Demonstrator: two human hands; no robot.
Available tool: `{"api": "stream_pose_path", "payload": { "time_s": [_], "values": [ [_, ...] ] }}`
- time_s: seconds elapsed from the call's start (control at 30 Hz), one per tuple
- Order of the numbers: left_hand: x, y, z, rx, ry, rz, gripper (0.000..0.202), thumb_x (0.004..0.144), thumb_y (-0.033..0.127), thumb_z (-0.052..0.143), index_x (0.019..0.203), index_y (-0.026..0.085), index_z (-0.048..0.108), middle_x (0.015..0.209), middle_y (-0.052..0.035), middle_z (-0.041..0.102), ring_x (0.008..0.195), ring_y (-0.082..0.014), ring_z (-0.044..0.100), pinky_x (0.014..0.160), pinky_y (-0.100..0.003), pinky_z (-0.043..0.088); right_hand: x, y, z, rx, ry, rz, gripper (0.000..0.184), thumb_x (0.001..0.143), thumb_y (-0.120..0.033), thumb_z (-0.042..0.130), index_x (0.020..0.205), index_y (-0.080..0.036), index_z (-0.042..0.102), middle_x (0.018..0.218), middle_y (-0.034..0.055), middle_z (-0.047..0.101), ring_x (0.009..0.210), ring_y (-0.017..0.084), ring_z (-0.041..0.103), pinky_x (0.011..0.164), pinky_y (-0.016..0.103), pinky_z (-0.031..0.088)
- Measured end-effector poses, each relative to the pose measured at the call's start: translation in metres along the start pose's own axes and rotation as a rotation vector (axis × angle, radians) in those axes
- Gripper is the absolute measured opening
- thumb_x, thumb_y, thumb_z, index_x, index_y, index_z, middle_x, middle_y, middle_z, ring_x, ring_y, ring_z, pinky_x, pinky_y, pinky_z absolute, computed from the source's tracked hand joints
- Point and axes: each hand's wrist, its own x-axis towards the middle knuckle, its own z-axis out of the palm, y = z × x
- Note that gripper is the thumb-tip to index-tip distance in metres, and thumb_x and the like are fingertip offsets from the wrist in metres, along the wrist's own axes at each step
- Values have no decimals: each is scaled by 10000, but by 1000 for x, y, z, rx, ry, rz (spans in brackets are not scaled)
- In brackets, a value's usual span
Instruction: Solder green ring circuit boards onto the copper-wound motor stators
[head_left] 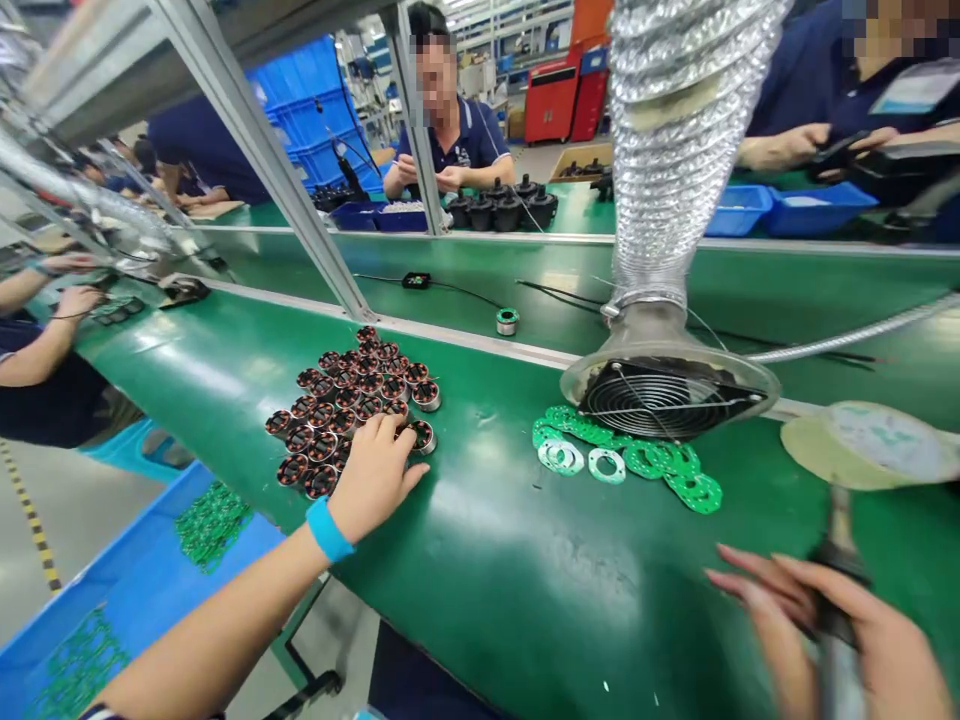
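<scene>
My left hand [373,472], with a blue wristband, rests on the near edge of a cluster of several small round wound motor stators [349,405] on the green bench; its fingers curl over one of them. My right hand [832,625], at the lower right, is closed round the dark handle of a tool [838,570], probably a soldering iron, which points up. Several green ring-shaped boards [626,458] lie between the hands, under a fume extractor's round grille [664,395].
A silver flexible duct [667,150] rises from the grille. A slanted metal frame post [285,190] crosses the bench. A single stator [507,321] sits further back. Blue bins [142,590] of green rings stand below left. Other people work across and to the left.
</scene>
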Motion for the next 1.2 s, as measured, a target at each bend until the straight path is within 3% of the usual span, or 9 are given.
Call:
{"api": "stream_pose_path", "payload": {
  "time_s": [0.13,0.27,0.37,0.47,0.6,0.8,0.97,1.07,1.2],
  "values": [
    [5,30,9,-40,37,79,137,865,217,599,973,132,594,1097,-159,600,1005,-310,533,857,-447,474,1,-30,39,62,-52,-26,302,898,-392,510,1134,-238,403,1036,121,666,844,216,720,668,369,616],
    [6,54,6,-159,42,233,189,865,220,602,1033,135,591,1088,-147,625,1007,-298,558,879,-450,484,21,-28,61,-187,17,23,402,844,-376,500,1173,-177,383,1323,271,515,1132,357,616,874,575,524],
    [22,79,1,-227,67,297,428,869,256,617,1260,110,523,1308,-204,553,1176,-340,517,951,-493,455,47,-12,59,-284,52,53,405,827,-325,485,1174,-143,385,1320,307,507,1187,417,566,940,651,430],
    [55,108,0,-217,-122,438,501,927,336,547,1354,83,478,1419,-213,490,1299,-343,457,1052,-478,393,66,1,57,-326,6,33,404,837,-306,465,1189,-121,394,1189,287,594,1067,397,632,880,611,475],
    [87,139,5,-185,-274,410,576,954,315,495,1433,18,376,1503,-266,372,1386,-359,382,1078,-456,377,63,5,63,-335,-98,-84,358,843,-272,458,1168,-121,448,1214,257,614,1129,359,609,964,580,456],
    [52,161,6,-199,-307,531,532,980,251,425,1450,12,353,1513,-249,367,1376,-337,403,1076,-425,406,25,6,52,-330,-182,-214,319,895,-255,418,1182,-142,500,1311,208,587,1173,321,589,990,567,462],
    [22,151,5,-427,-209,550,507,952,172,426,1436,45,347,1536,-228,331,1374,-306,415,1093,-427,420,2,0,24,-336,-184,-240,364,901,-315,463,1229,-161,495,1209,180,644,1085,330,625,901,553,511],
    [9,122,3,-570,-45,486,447,924,162,458,1360,74,417,1440,-215,449,1328,-283,460,1087,-432,434,-9,-14,16,-341,-156,-229,348,909,-323,480,1227,-181,485,1063,143,680,953,294,662,808,489,547],
    [-7,80,10,-550,145,362,308,905,183,496,1210,150,494,1208,-163,549,1148,-295,541,987,-496,478,-19,-32,30,-341,-146,-233,338,902,-347,518,1195,-183,482,951,110,667,851,263,662,733,427,556]
  ]
}}
